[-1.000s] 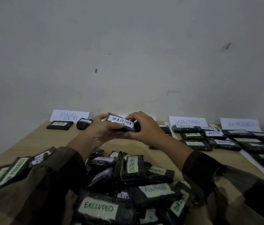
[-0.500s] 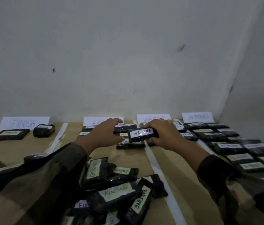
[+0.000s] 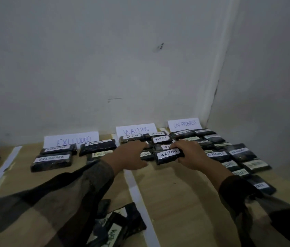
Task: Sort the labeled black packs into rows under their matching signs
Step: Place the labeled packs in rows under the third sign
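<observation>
Faced a pale, matt plaster wall (image 3: pixel 105 59), scuffed with a few dark marks and folding into a corner at the upper right of the frame. Looked down on a smooth tan tabletop (image 3: pixel 176 202), split into lanes by flat white strips (image 3: pixel 137 193). Found three white paper signs propped at the foot of the wall, hand-lettered in thin capitals: the EXCLUDED sign (image 3: pixel 71 139) left of centre, the WAITING sign (image 3: pixel 136 129) at centre, the ON PROGRESS sign (image 3: pixel 184 124) to its right.

Gripped the WAITING pack (image 3: pixel 169 155) with the right hand (image 3: pixel 189 154), fingers curled over the pack's right-hand end. Held it just below the middle of the frame, in the lane under the WAITING sign, at the near edge of the sorted WAITING packs (image 3: pixel 162 139). Could not tell whether it touched the table. Saw a flat black rectangular brick, wrapped in glossy, crinkled film, with a white label strip along its top lettered WAITING in dark handwriting.

Reached the left hand (image 3: pixel 131 155) in just left of that pack, fingers stretched forward and loose, grasping nothing, tips over a neighbouring pale-labelled pack; could not tell about contact.

Noted more of the same shiny black bricks: EXCLUDED packs (image 3: pixel 51 160) at centre left, ON PROGRESS packs (image 3: pixel 242 152) packed close at centre right, and a jumbled unsorted heap (image 3: pixel 121 227) at the bottom edge. Wore soft, brown checked sleeves (image 3: pixel 51 211) on both forearms.
</observation>
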`<state>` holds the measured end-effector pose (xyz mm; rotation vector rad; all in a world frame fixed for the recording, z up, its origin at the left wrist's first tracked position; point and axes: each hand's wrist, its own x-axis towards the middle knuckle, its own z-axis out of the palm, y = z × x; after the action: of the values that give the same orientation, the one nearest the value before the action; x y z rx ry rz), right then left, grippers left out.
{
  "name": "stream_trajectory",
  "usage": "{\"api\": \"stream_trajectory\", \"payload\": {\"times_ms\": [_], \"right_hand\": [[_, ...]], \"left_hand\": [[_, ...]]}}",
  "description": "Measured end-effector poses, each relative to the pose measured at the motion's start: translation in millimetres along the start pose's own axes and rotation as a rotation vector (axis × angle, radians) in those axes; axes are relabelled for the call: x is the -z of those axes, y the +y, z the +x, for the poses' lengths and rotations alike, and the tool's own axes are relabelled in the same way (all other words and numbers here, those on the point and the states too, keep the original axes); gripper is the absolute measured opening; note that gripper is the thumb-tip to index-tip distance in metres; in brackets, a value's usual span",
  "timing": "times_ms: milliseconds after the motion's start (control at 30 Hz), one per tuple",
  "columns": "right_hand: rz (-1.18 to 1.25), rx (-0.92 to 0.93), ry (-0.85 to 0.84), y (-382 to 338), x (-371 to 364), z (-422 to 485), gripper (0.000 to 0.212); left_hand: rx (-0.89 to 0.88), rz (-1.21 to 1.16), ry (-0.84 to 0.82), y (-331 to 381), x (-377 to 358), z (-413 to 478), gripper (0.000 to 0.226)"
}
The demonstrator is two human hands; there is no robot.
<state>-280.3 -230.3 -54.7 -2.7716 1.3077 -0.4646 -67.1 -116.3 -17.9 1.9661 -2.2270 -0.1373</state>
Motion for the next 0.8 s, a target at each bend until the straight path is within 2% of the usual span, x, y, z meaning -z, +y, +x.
{"api": "stream_trajectory", "payload": {"times_ms": [267,500,633,800], "right_hand": [[-0.020,-0.078,-0.113,40,-14,0,0.048],[-0.058,-0.085,-0.128,50,-25,9,0.055],[-0.126,-0.045,-0.106,40,-20,8,0.061],[0.060,0.071,-0.050,-13,-5,-10,0.053]], "left_hand": [[-0.008,0.009,-0.106,17,-43,25,0.067],[0.008,0.022,-0.174,17,-50,29,0.064],[0.006,0.018,-0.188,11,-39,25,0.062],[-0.002,-0.027,-0.217,0,-16,2,0.056]]}}
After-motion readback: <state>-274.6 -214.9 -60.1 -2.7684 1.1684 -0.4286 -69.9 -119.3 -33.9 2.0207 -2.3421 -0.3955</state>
